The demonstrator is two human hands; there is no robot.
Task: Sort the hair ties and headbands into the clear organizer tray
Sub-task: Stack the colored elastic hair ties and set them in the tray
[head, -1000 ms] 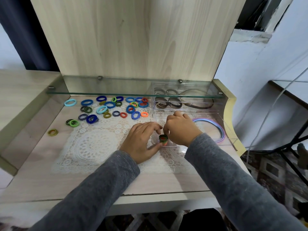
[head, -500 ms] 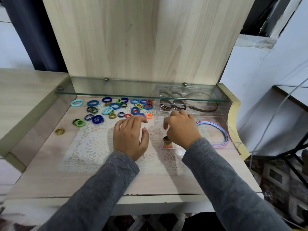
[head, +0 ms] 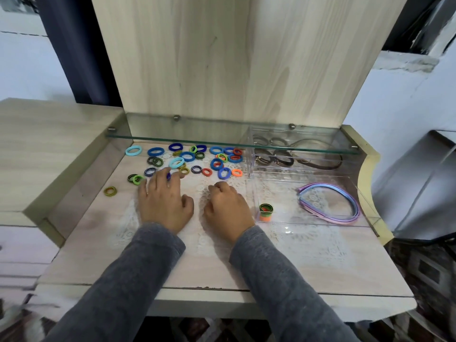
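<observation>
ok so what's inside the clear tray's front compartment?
Stack of hair ties in the near-left corner, pastel headbands at right. The stack's lower ties are mostly covered.

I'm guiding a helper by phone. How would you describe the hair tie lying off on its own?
Look at the left side of the desk, near its raised edge. Left of the left hand lies one olive-yellow hair tie. Unlike the colourful cluster under the glass shelf, it sits alone, touching nothing.
</observation>
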